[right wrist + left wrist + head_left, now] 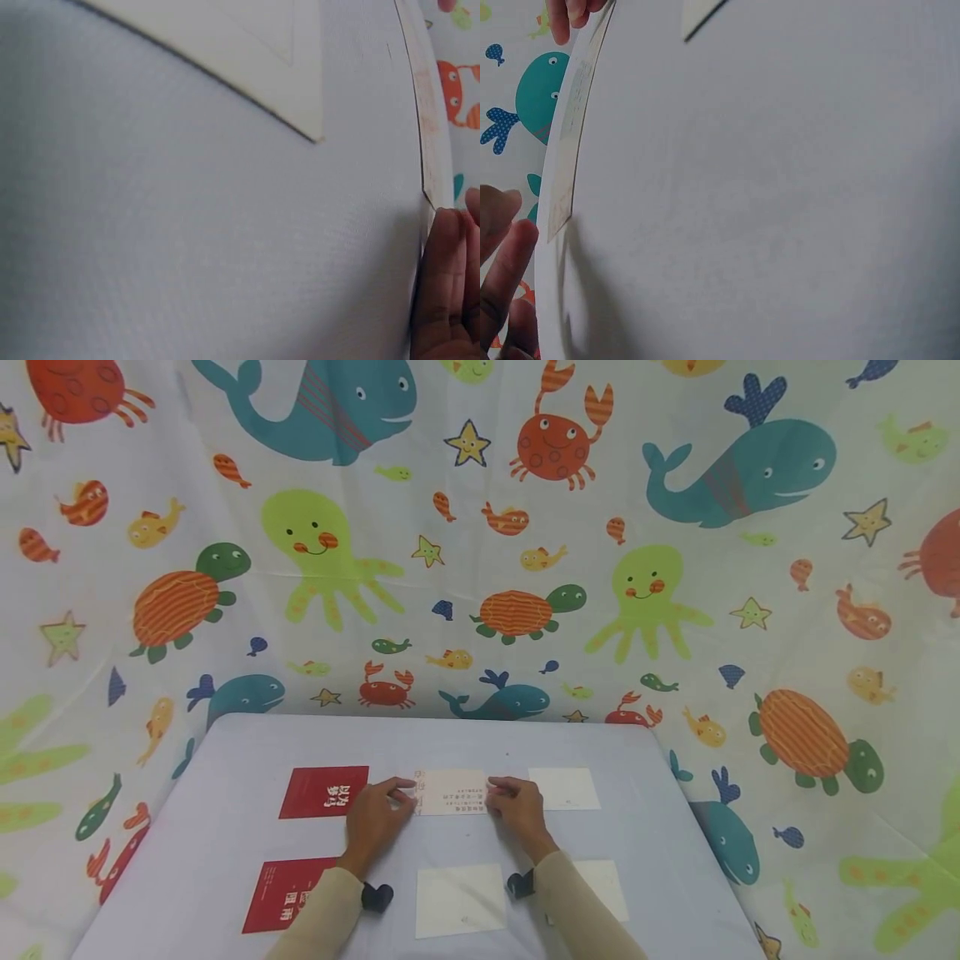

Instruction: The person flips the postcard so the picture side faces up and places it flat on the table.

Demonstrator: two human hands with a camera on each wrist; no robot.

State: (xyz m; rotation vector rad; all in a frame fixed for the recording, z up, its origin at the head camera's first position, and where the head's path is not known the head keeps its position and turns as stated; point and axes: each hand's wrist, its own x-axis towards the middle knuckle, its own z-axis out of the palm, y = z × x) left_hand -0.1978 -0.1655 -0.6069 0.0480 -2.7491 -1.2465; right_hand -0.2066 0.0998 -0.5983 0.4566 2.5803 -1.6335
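Note:
A cream printed card lies on the white table, in the middle of the back row. My left hand is at its left edge, thumb and forefinger apart. In the left wrist view, the left fingers appear just off the card's end. At the opposite edge is my right hand. Its fingertips touch the card's corner in the right wrist view, where the fingers look fairly straight. The card's far part shows beyond them. Neither hand visibly grips the card.
Left of the hands lie a red card and a nearer red card, partly under the left sleeve. Pale cards lie at back right, front middle and front right, the last partly behind the right forearm. A sea-animal curtain hangs behind.

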